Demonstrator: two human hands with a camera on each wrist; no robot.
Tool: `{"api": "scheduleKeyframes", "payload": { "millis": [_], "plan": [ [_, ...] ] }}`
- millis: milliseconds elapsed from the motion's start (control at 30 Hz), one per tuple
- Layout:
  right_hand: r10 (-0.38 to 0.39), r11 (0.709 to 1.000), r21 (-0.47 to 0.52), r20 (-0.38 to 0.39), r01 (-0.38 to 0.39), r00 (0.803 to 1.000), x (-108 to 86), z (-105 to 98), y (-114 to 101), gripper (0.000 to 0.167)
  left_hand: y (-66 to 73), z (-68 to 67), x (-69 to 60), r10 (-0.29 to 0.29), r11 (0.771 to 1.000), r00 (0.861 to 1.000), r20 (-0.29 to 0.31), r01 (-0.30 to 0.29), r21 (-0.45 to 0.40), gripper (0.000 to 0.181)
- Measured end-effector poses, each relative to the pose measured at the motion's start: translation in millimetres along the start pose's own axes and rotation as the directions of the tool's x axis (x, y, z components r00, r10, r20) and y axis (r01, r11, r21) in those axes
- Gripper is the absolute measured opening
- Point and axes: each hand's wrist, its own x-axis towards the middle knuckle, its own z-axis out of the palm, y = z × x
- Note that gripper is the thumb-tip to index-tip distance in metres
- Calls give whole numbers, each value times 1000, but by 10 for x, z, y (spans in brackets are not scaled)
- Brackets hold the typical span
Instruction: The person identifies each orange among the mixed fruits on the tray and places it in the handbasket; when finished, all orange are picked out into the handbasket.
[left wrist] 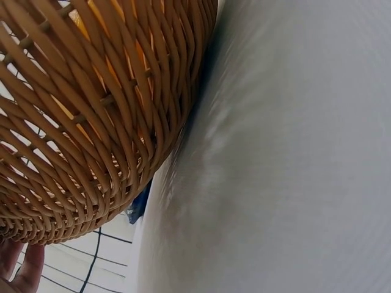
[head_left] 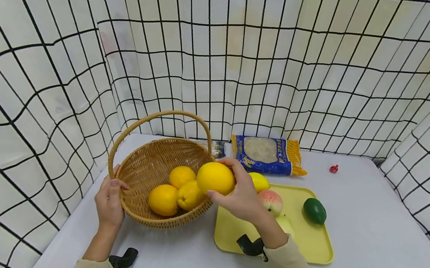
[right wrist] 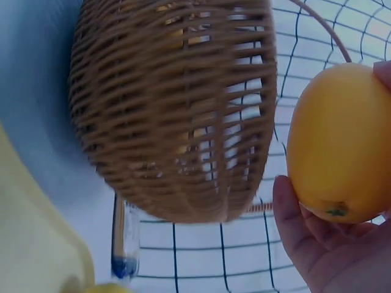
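My right hand (head_left: 241,194) holds an orange (head_left: 216,179) over the right rim of the wicker basket (head_left: 145,166). In the right wrist view, thumb and fingers grip the orange (right wrist: 339,143), whose green stem mark shows at its lower end. On the basket's left side, my left hand (head_left: 111,201) grips the rim near the foot of the arched handle, with the thumb over the edge. The basket leans toward me. Several yellow-orange fruits (head_left: 163,200) lie inside it. Only fingertips of the left hand (left wrist: 27,271) show in the left wrist view, under the weave.
Right of the basket lies a yellow tray (head_left: 305,246) with a peach (head_left: 271,202), a green avocado-like fruit (head_left: 314,211), a pale green fruit (head_left: 286,226) and a lemon (head_left: 259,182). Behind stands a blue-and-yellow food packet (head_left: 264,155). A small red item (head_left: 333,168) lies at the back right.
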Motion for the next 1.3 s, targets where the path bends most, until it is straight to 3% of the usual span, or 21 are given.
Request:
{"api": "scheduleKeyframes", "payload": {
  "millis": [233,433,600,933,1133,1300],
  "plan": [
    [-20,1000,-18,57,21,998,119,256,-18,68,-33,-1,-1,-2,1000,1000,1,2,-6,44],
    [-25,996,-85,169,40,985,129,470,-40,66,-29,1,6,0,1000,1000,0,0,-13,44],
    [-52,980,-175,239,96,969,141,629,-97,65,-2,-2,13,-5,1000,1000,6,5,-14,44],
    [-38,935,-330,281,134,959,182,766,-141,71,-19,-2,2,4,1000,1000,14,-3,-18,43],
    [-40,937,-321,284,134,958,177,755,-147,70,33,10,6,16,1000,1000,10,-16,-10,44],
    [-62,979,-176,235,106,970,160,723,-130,50,52,21,9,25,1000,1000,8,-24,-19,44]
  ]
}}
